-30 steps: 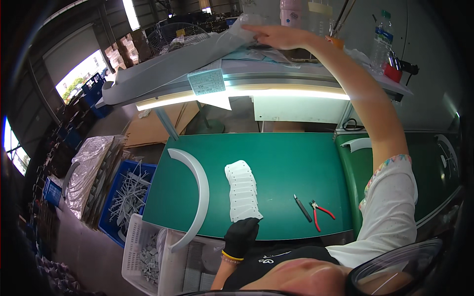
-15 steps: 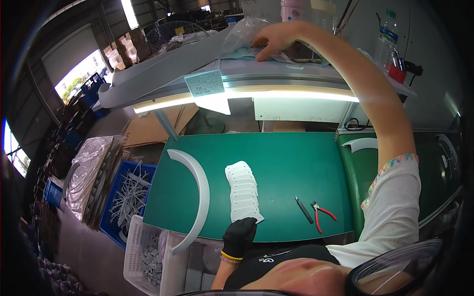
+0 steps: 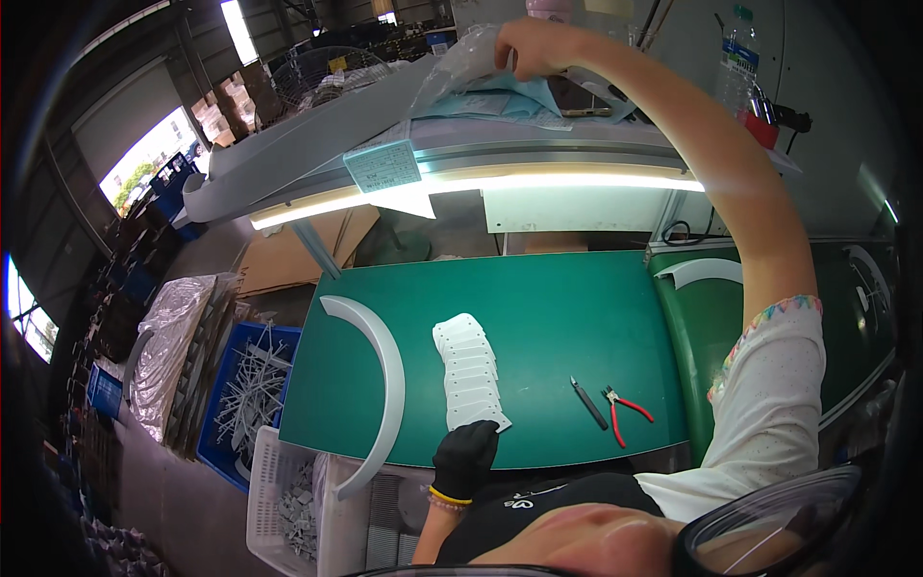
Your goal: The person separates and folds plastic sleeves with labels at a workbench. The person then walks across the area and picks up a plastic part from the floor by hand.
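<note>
Right hand [image 3: 540, 46] looks pinched on clear plastic [image 3: 456, 73] | left hand [image 3: 464, 462], bench's [image 3: 567, 317] near edge: grip unclear | seemingly lifting; next wants steady pinch

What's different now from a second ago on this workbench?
The right hand has drawn its outstretched fingers back rightward and curled them at the edge of the clear plastic; whether it grips is unclear. The phone now shows more fully. The gloved left hand, white pieces and red-handled pliers stayed put.
</note>
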Demonstrator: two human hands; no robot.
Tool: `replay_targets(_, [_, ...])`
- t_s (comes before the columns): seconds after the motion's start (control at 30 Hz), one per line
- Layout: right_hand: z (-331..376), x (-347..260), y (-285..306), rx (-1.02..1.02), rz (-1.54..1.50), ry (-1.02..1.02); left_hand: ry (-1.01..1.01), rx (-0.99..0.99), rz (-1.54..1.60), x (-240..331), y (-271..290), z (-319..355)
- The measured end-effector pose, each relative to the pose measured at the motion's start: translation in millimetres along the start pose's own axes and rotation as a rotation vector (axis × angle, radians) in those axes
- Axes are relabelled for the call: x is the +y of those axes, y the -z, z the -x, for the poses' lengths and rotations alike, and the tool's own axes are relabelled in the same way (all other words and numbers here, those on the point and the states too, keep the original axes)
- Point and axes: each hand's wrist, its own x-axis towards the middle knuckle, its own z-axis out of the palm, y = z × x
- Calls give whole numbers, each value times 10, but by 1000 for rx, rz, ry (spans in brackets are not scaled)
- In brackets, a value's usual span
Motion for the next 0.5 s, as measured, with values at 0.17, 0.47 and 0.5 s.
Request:
replay_targets(0.17, [-41, 158, 23, 175, 138, 24, 0, 1, 10, -1, -40, 8])
replay_targets(0.47, [-28, 69, 216, 413, 91, 106, 15, 7, 10, -15, -26, 32])
replay_targets(0.5, [55, -33, 291, 431, 68, 44, 9, 13, 7, -19, -29, 42])
